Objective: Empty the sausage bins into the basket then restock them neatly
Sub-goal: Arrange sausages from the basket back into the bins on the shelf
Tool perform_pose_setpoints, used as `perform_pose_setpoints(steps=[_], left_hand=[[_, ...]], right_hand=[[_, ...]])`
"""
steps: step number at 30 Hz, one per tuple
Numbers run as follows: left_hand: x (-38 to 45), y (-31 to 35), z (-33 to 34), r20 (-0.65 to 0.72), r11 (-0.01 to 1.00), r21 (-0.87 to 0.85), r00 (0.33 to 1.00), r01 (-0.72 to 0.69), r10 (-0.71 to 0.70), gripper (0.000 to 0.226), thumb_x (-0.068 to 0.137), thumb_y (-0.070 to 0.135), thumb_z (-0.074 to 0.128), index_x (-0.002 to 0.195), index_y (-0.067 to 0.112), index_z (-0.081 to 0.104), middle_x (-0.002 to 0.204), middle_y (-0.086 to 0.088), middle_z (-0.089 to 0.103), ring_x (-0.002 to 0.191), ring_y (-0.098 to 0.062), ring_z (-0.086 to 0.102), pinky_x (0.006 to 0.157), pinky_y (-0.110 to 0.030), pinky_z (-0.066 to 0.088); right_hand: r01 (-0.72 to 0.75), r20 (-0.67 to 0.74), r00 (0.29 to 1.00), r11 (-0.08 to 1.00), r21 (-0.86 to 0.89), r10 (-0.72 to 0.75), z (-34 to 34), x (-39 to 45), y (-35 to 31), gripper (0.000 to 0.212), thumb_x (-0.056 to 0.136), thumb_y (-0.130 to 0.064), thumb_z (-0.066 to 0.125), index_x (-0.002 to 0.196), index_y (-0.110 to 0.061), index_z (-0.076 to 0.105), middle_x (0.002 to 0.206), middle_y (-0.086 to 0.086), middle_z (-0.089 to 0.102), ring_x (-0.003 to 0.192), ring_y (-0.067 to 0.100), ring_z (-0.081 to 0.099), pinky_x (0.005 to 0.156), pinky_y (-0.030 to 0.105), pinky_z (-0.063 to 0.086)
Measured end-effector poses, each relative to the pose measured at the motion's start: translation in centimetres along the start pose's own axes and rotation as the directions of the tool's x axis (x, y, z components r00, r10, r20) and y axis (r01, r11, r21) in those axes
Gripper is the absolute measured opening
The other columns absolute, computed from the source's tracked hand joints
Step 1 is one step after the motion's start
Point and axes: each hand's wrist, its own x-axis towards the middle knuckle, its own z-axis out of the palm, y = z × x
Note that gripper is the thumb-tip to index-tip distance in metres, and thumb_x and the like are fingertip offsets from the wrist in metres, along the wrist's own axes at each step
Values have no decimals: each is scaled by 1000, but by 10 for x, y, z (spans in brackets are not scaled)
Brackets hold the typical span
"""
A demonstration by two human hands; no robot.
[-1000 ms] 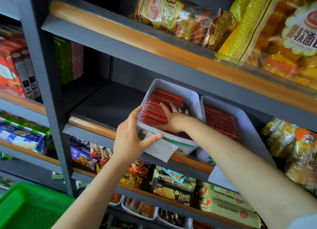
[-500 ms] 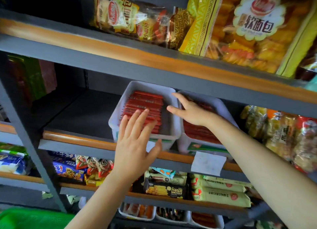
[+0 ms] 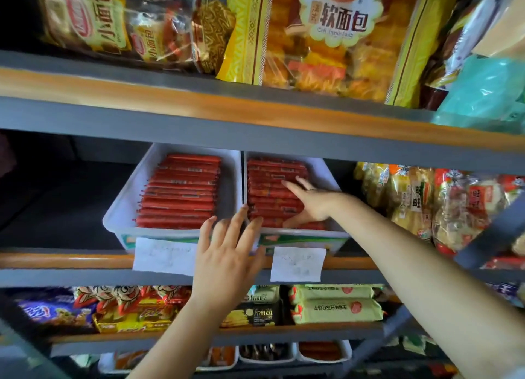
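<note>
Overhead, bread bags (image 3: pixel 326 34); below, biscuits (image 3: pixel 250 313).

Two bare arms, no sleeves on the forearms

The left hand (image 3: pixel 227 260) and right hand (image 3: pixel 311 201) wear no gloves, rings or watch; a pale sleeve edge (image 3: pixel 511 374) shows at the right arm.

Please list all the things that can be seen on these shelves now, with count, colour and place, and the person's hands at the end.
white bins: two, side by side on the middle shelf.
red sausages: many, stacked in rows in both bins.
paper labels: two, white, on the shelf edge below the bins.
bread bags: several, yellow and clear, top shelf.
snack packs: several, yellow and red, right of the bins.
biscuit packs: several, pale green, lower shelf.
small tubs: at least three, white, bottom shelf.
left hand: open, fingers at the bins' front rims.
right hand: open, flat on the right bin's sausages.
</note>
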Motion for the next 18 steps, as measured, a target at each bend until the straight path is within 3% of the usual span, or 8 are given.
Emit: perform_pose_setpoints(steps=[8,15,18], left_hand=[[2,9,2,-89,998,42,995,51,-47,30,89,34,61,113,16,67,134,-9,60,95,-27,51,97,-45,35],[3,10,5,-111,997,40,992,68,-63,26,87,31,64,109,16,68,133,-8,61,90,-28,56,94,-46,37],[4,10,5,-112,997,33,992,63,-59,26,86,30,65,108,16,68,132,-8,62,89,-28,56,94,-45,36]], right_hand=[[23,22,1000,996,-82,-21,-7,6,3,126,60,-88,59,149,-46,-20,160,-4,-28,150,27,-13,120,55,10],[25,-62,998,995,-97,-31,5,9,-2,127,67,-74,69,148,-42,-24,158,-1,-32,148,30,-22,120,58,3],[34,-51,998,999,-9,-35,5,7,-2,132,63,-74,72,147,-44,-26,157,1,-34,149,32,-16,120,56,12]])
